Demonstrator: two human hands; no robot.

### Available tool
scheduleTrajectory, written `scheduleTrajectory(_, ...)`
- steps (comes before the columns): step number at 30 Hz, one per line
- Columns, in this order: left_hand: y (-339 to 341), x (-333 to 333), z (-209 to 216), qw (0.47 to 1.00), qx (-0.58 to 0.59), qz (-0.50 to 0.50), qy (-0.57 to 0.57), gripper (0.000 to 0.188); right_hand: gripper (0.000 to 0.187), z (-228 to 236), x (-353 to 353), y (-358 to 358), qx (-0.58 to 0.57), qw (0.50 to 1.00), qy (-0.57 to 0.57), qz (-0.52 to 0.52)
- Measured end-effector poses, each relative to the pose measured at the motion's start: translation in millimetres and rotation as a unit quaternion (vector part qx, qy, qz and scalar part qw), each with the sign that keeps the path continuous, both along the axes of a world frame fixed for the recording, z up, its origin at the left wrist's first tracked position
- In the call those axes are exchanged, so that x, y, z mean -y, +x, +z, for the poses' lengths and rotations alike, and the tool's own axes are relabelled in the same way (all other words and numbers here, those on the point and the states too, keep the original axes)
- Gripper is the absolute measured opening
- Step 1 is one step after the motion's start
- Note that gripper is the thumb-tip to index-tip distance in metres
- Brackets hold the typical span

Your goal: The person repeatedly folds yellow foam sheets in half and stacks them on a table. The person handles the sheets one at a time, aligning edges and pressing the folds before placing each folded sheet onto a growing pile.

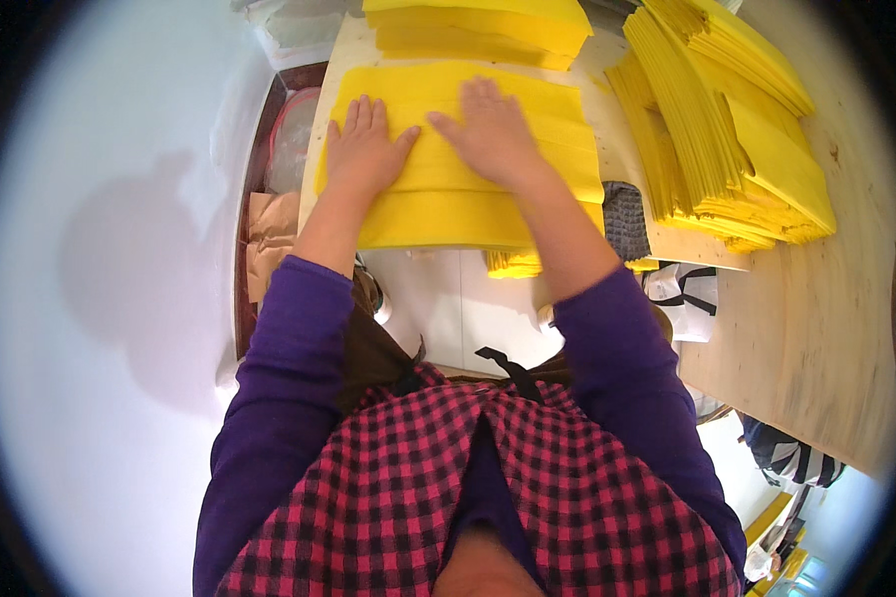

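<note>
A yellow fabric-like sheet (438, 194) lies spread on the light wooden table, with creases running across it and its near edge at the table's front. My left hand (368, 149) rests flat on its left part, fingers stretched away from me. To the right, my right hand (488, 129) is also laid on the sheet, fingers spread and slightly blurred. Neither hand holds anything. Just beyond the sheet sits a stack of folded yellow pieces (478, 35).
Tall piles of folded yellow pieces (717, 129) stand at the right of the wooden table (767, 318). A dark grey cloth (625, 219) lies by the sheet's right edge. Brown paper (272, 234) is at the left, beside a white wall (119, 398). A white bag (685, 303) sits below.
</note>
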State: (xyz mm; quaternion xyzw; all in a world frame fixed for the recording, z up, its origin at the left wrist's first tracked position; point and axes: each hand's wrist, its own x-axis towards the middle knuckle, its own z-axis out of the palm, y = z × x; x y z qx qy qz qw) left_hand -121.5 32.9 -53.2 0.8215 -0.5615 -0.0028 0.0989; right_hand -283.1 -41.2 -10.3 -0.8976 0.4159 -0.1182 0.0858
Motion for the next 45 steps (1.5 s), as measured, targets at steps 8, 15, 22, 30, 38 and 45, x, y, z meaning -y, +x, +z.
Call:
scheduleTrajectory(8, 3.4, -1.4, -3.0, 1.000, 0.031, 0.004, -0.005, 0.074, 0.084, -28.3, -0.3, 0.1, -0.033, 0.997, 0.040, -0.050)
scheduleTrajectory(15, 3.2, -1.3, 0.9, 1.000, -0.010, -0.003, -0.004, 0.075, 0.085, -31.4, 22.5, -82.7, -0.098, 0.980, 0.027, -0.168)
scheduleTrajectory(22, -12.5, 11.7, 23.8, 0.999, 0.030, -0.042, 0.011, 0.072, 0.087, -36.5, 20.8, -86.9, -0.106, 0.978, 0.019, -0.180)
scheduleTrajectory(30, -24.8, 16.5, 6.7, 0.997, -0.024, -0.077, 0.008, 0.063, 0.087, -34.6, 19.4, -88.4, -0.099, 0.978, 0.022, -0.183)
scheduleTrajectory(38, 58.4, -12.9, 12.1, 0.998, 0.049, -0.031, -0.027, 0.049, 0.076, -31.8, 26.1, -88.9, -0.076, 0.981, 0.032, -0.178)
scheduleTrajectory(45, 83.2, 11.7, 40.1, 0.998, -0.018, -0.048, 0.027, 0.030, 0.037, 1.9, 68.5, -108.7, -0.063, 0.988, 0.006, -0.144)
